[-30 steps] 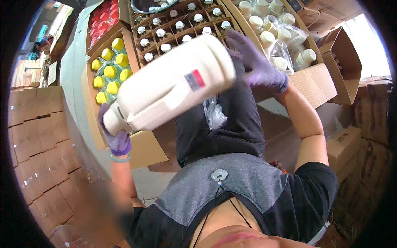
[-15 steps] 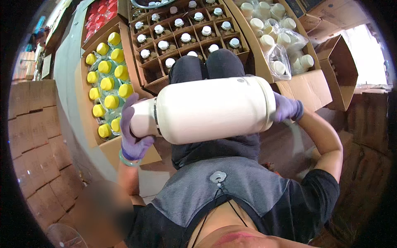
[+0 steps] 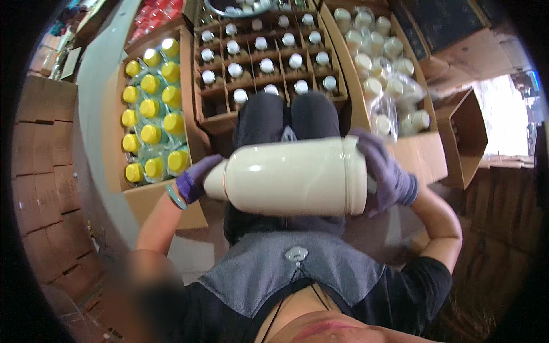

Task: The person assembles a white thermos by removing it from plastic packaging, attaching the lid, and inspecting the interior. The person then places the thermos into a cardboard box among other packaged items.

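A large cream-white thermos flask point(image 3: 291, 177) lies sideways in the air above my thighs, its narrow capped end to the left and its wide base to the right. My gloved left hand point(image 3: 197, 178) grips the capped end, with most of its fingers hidden behind it. At the other end my right hand point(image 3: 389, 171), also in a purple glove, is pressed to the base with the fingers curved over its rim. Nothing else is in either hand.
Ahead stands a divided carton point(image 3: 222, 121) of white-capped bottles. Left of it is a box point(image 3: 121, 171) of yellow-capped containers; right is a box point(image 3: 357, 117) of white cups, some bagged. An open carton point(image 3: 472, 137) stands farther right, and stacked cartons point(image 3: 48, 188) line the left.
The flask looks smaller and more level, lower over my lap, and has turned about its length. My left hand has shifted around the capped end; the right-hand fingers now show over the base rim.
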Tool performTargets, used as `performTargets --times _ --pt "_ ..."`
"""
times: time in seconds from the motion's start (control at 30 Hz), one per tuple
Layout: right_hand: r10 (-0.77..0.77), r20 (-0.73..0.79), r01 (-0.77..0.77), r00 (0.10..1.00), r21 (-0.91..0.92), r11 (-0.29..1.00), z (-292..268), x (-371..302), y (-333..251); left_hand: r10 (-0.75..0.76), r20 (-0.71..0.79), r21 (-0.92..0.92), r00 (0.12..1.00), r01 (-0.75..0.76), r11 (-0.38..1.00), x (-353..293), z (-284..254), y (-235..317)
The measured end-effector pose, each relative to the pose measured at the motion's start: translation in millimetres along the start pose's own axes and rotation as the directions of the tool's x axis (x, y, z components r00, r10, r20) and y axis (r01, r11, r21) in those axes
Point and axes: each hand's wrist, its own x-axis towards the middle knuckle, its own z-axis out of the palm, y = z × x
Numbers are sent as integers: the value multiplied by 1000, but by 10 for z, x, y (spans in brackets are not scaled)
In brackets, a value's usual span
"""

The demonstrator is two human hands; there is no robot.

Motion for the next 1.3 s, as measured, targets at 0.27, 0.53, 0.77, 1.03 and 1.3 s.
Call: performTargets --times 0.27,0.53,0.77,1.03,1.3 --pt "331 198 -346 923 802 486 426 -187 501 635 -301 80 712 -644 761 12 342 62" --pt "376 -18 -270 927 664 697 235 10 144 611 -349 269 710 -549 791 -2 274 295" --pt "22 -113 -19 993 26 999 -214 277 -137 258 -352 -176 900 -334 926 117 206 -44" --pt "502 491 -364 711 869 -335 344 -170 255 933 244 681 265 -731 29 -130 416 756" --pt "572 268 -147 775 957 -250 352 -362 181 784 -28 437 620 -698 567 216 315 555"
